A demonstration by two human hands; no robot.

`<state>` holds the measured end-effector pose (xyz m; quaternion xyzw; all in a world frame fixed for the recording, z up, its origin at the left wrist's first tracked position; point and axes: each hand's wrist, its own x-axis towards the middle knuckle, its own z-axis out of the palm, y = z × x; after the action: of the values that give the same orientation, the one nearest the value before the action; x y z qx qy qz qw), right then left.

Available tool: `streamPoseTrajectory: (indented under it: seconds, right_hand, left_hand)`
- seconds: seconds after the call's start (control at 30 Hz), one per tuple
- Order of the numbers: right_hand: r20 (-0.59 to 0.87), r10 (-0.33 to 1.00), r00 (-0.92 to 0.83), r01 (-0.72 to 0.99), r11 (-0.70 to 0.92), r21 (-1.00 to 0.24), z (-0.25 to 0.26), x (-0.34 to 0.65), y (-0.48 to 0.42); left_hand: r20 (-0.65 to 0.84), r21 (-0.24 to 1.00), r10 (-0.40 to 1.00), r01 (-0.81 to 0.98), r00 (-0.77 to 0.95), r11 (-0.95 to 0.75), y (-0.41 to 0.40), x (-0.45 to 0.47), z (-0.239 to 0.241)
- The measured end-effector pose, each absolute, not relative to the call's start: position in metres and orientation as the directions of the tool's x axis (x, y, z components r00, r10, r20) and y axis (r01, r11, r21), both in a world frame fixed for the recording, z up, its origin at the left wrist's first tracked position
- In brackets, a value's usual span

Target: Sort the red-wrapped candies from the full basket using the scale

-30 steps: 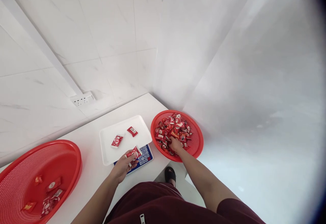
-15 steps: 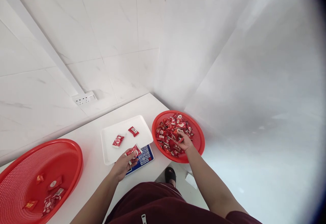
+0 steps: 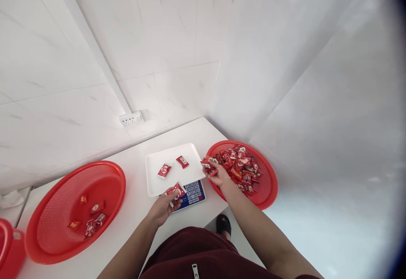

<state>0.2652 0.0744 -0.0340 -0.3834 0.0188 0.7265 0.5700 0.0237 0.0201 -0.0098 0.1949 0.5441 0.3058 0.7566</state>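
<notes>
Red, shiny packet [image 3: 179,189], white-patterned

Bright, diffuse light. Faint shadow beside wall socket [image 3: 131,119]. Hazy sheen on right-hand wall [image 3: 336,143]. Right edge dark, curved.

The only camera, worn on the head of the person [image 3: 260,224] beside me, faces forward and steeply down over a maroon garment [image 3: 190,245], with the left hand [image 3: 163,208] and right hand [image 3: 219,176] near, the counter [image 3: 135,194] seen from above, and the tiled wall [image 3: 177,38] rising beyond it across the top.
</notes>
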Motion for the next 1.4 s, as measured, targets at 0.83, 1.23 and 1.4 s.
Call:
streamPoseTrajectory:
  seconds: [0.83, 1.23, 1.4]
  right_hand:
    - [-0.68, 0.727, -0.092, -0.569, -0.599, -0.564, -0.035, 0.208, 0.054]
    - [-0.63, 0.775, -0.035, -0.508, -0.557, -0.657, -0.035, 0.237, 0.024]
    - [-0.626, 0.78, 0.016, -0.487, -0.54, -0.686, -0.031, 0.259, 0.02]
  left_hand:
    - [-0.653, 0.642, 0.732, -0.37, 0.195, 0.672, 0.032, 0.019, -0.002]
    - [-0.664, 0.588, 0.693, -0.377, 0.282, 0.716, 0.042, 0.033, -0.001]
    - [-0.722, 0.562, 0.651, -0.349, 0.236, 0.75, 0.031, 0.027, -0.011]
